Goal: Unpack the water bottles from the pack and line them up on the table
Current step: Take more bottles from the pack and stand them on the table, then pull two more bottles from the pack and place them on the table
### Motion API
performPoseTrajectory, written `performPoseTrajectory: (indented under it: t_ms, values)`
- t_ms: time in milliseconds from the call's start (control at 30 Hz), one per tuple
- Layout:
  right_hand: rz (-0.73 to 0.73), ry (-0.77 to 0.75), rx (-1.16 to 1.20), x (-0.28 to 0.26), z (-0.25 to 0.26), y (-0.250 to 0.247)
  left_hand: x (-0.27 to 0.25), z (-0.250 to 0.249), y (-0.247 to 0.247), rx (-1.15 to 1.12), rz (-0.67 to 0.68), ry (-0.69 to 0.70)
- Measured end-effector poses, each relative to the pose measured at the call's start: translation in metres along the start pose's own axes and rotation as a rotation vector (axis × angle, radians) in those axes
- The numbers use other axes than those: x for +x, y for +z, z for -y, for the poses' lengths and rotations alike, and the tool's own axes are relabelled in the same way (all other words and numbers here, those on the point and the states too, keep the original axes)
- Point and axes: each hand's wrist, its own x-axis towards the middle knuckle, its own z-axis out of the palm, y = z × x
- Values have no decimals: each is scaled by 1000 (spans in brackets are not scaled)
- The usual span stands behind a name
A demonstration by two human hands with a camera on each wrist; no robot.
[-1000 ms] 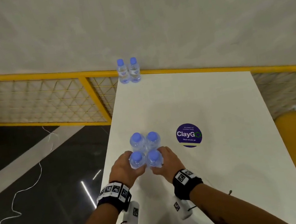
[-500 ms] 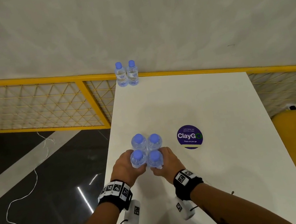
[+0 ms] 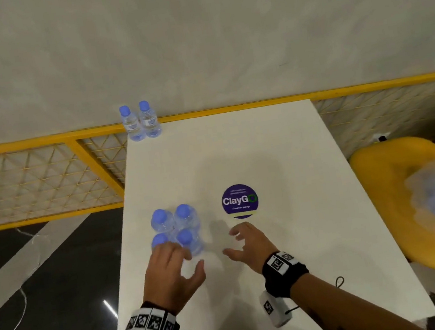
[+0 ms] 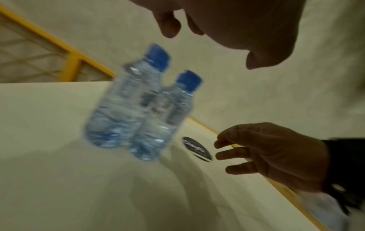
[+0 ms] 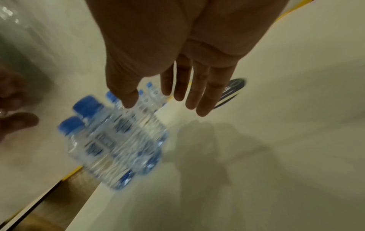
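Four bottles [image 3: 175, 229] stand clustered just ahead of the left hand [image 3: 172, 275]; right hand [image 3: 251, 244] beside, both spread, empty.

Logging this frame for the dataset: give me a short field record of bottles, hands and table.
near bottles: four bottles upright in a tight square, left side of the white table
far bottles: two bottles side by side at the far left corner
left hand: open, at the near bottles, gripping nothing
right hand: open, apart from the bottles
sticker: round purple sticker right of the four
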Motion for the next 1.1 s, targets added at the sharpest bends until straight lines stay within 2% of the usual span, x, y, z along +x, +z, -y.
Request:
performPoseTrajectory:
  t_ms: [67, 133, 233, 367, 467, 533, 600, 733, 833, 900, 1000, 1100]
  values:
    - [-84, 24, 21, -23, -30, -36, 10, -36, 21, -73, 72, 202]
    - [-184, 85, 64, -52, -65, -78, 28, -80, 49, -146, 211, 286]
    - [-328, 224, 70, -103, -123, -142, 56, -157, 99, -232, 449, 332]
    - [-598, 407, 126, -172, -209, -221, 88, -268, 173, -269, 796, 406]
    - [-745, 567, 206, -208, -275, -269, 97, -347, 231, -333, 970, 443]
    - [-832, 638, 234, -221, -315, -299, 99, -392, 268, -376, 1051, 399]
    - [-892, 688, 300, -225, -349, -327, 101, -434, 304, -364, 1083, 370]
    - [-889, 697, 313, -215, -395, -368, 112, -502, 366, -327, 1080, 266]
    - [-870, 625, 260, -196, -407, -392, 129, -518, 421, -298, 958, 91]
    - [-850, 580, 204, -183, -411, -404, 133, -511, 465, -238, 912, 47]
    - [-825, 596, 155, -171, -416, -412, 143, -534, 455, -154, 892, 19]
    - [-688, 664, 107, -164, -418, -413, 148, -547, 456, -75, 905, -2]
